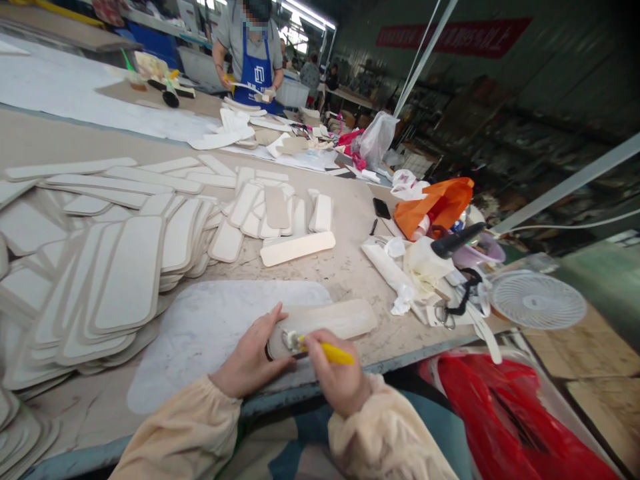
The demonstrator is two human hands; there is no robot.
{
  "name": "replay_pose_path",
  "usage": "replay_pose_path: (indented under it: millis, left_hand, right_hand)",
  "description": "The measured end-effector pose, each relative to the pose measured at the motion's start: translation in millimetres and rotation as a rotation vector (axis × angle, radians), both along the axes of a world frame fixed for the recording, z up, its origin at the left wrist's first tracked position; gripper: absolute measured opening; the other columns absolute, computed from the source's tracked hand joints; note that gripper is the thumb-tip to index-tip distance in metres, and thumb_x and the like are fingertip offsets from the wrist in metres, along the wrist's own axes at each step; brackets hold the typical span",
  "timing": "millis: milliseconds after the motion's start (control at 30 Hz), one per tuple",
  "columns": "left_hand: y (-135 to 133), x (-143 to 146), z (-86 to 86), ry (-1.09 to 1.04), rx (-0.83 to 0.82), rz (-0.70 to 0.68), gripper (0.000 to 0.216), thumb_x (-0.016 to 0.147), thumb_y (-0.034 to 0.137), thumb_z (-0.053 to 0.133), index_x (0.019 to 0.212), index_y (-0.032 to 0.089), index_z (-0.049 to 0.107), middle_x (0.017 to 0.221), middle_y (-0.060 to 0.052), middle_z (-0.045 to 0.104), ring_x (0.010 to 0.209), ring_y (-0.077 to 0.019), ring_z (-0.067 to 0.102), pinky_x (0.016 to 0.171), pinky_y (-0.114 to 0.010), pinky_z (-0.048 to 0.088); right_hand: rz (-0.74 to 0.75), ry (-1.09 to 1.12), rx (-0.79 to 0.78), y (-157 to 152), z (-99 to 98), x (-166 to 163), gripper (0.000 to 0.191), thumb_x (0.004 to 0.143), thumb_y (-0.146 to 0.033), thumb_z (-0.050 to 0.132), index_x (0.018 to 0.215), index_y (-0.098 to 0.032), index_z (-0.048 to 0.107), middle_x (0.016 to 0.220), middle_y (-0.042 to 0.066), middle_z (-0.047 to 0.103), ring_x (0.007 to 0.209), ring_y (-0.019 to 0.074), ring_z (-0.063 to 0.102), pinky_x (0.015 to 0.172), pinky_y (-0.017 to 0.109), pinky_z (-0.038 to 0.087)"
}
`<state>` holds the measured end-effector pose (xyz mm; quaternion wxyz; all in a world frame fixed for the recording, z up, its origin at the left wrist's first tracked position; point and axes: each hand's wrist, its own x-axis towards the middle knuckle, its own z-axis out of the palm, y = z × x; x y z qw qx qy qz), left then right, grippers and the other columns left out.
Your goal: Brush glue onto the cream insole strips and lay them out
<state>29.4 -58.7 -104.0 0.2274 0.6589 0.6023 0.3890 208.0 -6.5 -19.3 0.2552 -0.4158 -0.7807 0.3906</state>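
A long beige rounded piece (pixel 345 319) lies near the table's front edge, partly on a white mat (pixel 210 333). My left hand (pixel 253 357) presses on the piece's near end, fingers curled around its edge. My right hand (pixel 337 380) is closed around a yellow-handled brush (pixel 333 353) whose tip touches that same end of the piece, where it looks wet and glossy.
Stacks of similar beige pieces (pixel 125 267) cover the table to the left and middle. To the right lie rags, an orange bag (pixel 440 203), a black-nozzled tool (pixel 455 240), scissors and a small white fan (pixel 537 300). A person in a blue apron (pixel 255 63) works at the far end.
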Motion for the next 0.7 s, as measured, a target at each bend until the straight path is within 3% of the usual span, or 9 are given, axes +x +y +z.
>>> replay_pose_path:
  millis: [100, 167, 267, 367, 467, 500, 600, 700]
  left_hand:
    - [0, -1, 3.1, 0.027, -0.029, -0.009, 0.1, 0.073, 0.041, 0.07, 0.149, 0.022, 0.008, 0.135, -0.012, 0.05, 0.124, -0.0291, 0.046, 0.105, -0.047, 0.039]
    - [0, -1, 5.5, 0.024, -0.041, -0.016, 0.097, 0.075, 0.04, 0.069, 0.149, 0.021, 0.007, 0.136, -0.013, 0.05, 0.124, -0.0284, 0.046, 0.105, -0.046, 0.039]
    - [1, 0, 8.3, 0.019, -0.044, -0.027, 0.097, 0.076, 0.039, 0.068, 0.148, 0.022, 0.007, 0.136, -0.013, 0.049, 0.124, -0.0283, 0.046, 0.105, -0.047, 0.039]
    - [1, 1, 7.9, 0.018, -0.043, -0.026, 0.098, 0.075, 0.039, 0.069, 0.148, 0.023, 0.006, 0.136, -0.013, 0.049, 0.125, -0.0286, 0.045, 0.105, -0.047, 0.039]
    - [1, 1, 3.3, 0.011, -0.029, -0.005, 0.099, 0.075, 0.04, 0.07, 0.148, 0.024, 0.006, 0.136, -0.012, 0.05, 0.125, -0.0292, 0.046, 0.105, -0.048, 0.04]
    - [1, 1, 1.3, -0.002, -0.018, -0.001, 0.098, 0.075, 0.039, 0.069, 0.148, 0.025, 0.006, 0.135, -0.012, 0.051, 0.124, -0.0288, 0.048, 0.104, -0.048, 0.04]
    - [0, 1, -3.1, -0.062, 0.022, -0.003, 0.089, 0.08, 0.035, 0.064, 0.148, 0.027, 0.006, 0.133, -0.011, 0.052, 0.122, -0.0259, 0.05, 0.102, -0.045, 0.043]
    - [-1, 1, -1.7, -0.068, 0.003, -0.018, 0.093, 0.078, 0.035, 0.067, 0.148, 0.026, 0.006, 0.136, -0.012, 0.049, 0.124, -0.0262, 0.048, 0.104, -0.046, 0.041]
  right_hand:
    - [-0.328, 0.063, -0.203, 43, -7.0, 40, 0.034, 0.085, -0.047, 0.047, 0.074, -0.019, 0.061, 0.042, -0.006, 0.042, 0.04, 0.0124, 0.043, 0.043, 0.025, 0.035]
    - [-0.509, 0.007, -0.137, 70, -7.1, 70, 0.036, 0.083, -0.049, 0.047, 0.073, -0.018, 0.062, 0.041, -0.006, 0.041, 0.039, 0.0123, 0.042, 0.042, 0.025, 0.033]
    - [-0.558, -0.244, 0.125, 88, -3.8, 97, 0.04, 0.088, -0.049, 0.04, 0.079, -0.018, 0.065, 0.046, -0.003, 0.049, 0.046, 0.0146, 0.05, 0.048, 0.025, 0.037]
    - [-0.414, -0.426, 0.373, 69, -4.1, 82, 0.036, 0.09, -0.043, 0.042, 0.079, -0.019, 0.065, 0.062, 0.003, 0.061, 0.059, 0.0169, 0.058, 0.055, 0.026, 0.038]
    - [-0.088, -0.523, 0.695, 25, -4.8, 35, 0.031, 0.091, -0.03, 0.042, 0.073, -0.018, 0.063, 0.06, 0.006, 0.061, 0.059, 0.0175, 0.057, 0.055, 0.028, 0.036]
    - [0.006, -0.514, 0.736, 10, -3.9, 18, 0.029, 0.091, -0.025, 0.043, 0.071, -0.018, 0.062, 0.058, 0.005, 0.06, 0.059, 0.0175, 0.056, 0.055, 0.028, 0.036]
    - [0.149, -0.33, 0.627, -19, 0.3, -17, 0.026, 0.09, -0.022, 0.043, 0.071, -0.018, 0.061, 0.061, 0.004, 0.061, 0.059, 0.0167, 0.056, 0.057, 0.028, 0.038]
    - [0.091, -0.094, 0.277, -12, -0.1, -10, 0.028, 0.093, -0.029, 0.041, 0.078, -0.018, 0.062, 0.064, 0.002, 0.061, 0.06, 0.0144, 0.058, 0.057, 0.025, 0.042]
